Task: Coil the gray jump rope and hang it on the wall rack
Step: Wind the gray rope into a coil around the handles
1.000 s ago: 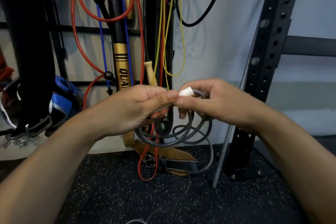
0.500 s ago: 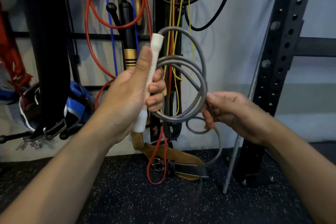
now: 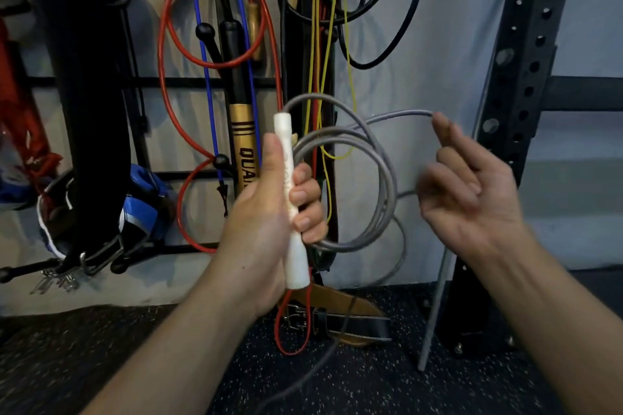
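Left hand (image 3: pixel 259 226) grips rope handle (image 3: pixel 292 209) (upright).

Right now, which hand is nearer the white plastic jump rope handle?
Left. The left hand is wrapped around the white plastic jump rope handle, gripping it upright. The right hand is off to its right, open, fingers touching a gray rope loop.

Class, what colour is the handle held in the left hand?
White, seen in the head view: handle, left hand.
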{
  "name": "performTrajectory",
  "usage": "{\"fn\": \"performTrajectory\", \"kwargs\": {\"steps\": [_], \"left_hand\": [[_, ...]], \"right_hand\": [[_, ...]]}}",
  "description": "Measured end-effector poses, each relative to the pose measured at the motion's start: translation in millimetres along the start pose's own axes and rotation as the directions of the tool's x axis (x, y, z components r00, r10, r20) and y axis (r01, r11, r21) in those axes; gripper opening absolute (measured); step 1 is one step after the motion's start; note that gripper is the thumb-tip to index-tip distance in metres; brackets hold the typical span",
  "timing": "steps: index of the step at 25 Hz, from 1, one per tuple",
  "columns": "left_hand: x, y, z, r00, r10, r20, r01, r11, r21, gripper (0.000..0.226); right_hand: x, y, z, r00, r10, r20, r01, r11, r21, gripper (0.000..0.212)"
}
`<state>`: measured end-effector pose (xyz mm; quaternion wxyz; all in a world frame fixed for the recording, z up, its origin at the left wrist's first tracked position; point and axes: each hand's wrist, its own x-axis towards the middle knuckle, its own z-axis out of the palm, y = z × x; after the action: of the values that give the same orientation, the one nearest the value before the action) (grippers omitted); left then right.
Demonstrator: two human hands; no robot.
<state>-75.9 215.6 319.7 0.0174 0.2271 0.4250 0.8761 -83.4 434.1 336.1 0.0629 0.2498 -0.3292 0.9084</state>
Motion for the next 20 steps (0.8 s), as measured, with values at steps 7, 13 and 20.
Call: {"fn": "performTrajectory", "kwargs": {"steps": [7, 13, 20], "left_hand": [[8.5, 20.5, -11.2, 0.966, 0.141, -0.217, -0.183, 0.965, -0.189, 0.05], [1.8, -6.6, 12.4, 0.941, 0.164, -0.297, -0.243, 0.937, -0.252, 0.04], [-1.4, -22.0, 9.5, 0.939, 0.241, -0.245, -0.269, 0.959, -0.087, 0.057]], "right_hand": [[-9.2, 9.9, -0.5, 0.956, 0.286, 0.061, -0.218, 0.835, -0.505, 0.052], [-20.2, 74.6, 37.3, 0.979, 0.158, 0.13, -0.018, 0.698, -0.716, 0.057], [-30.0, 91.7, 56.1, 0.986, -0.1, -0.133, -0.043, 0.621, -0.782, 0.033]]}}
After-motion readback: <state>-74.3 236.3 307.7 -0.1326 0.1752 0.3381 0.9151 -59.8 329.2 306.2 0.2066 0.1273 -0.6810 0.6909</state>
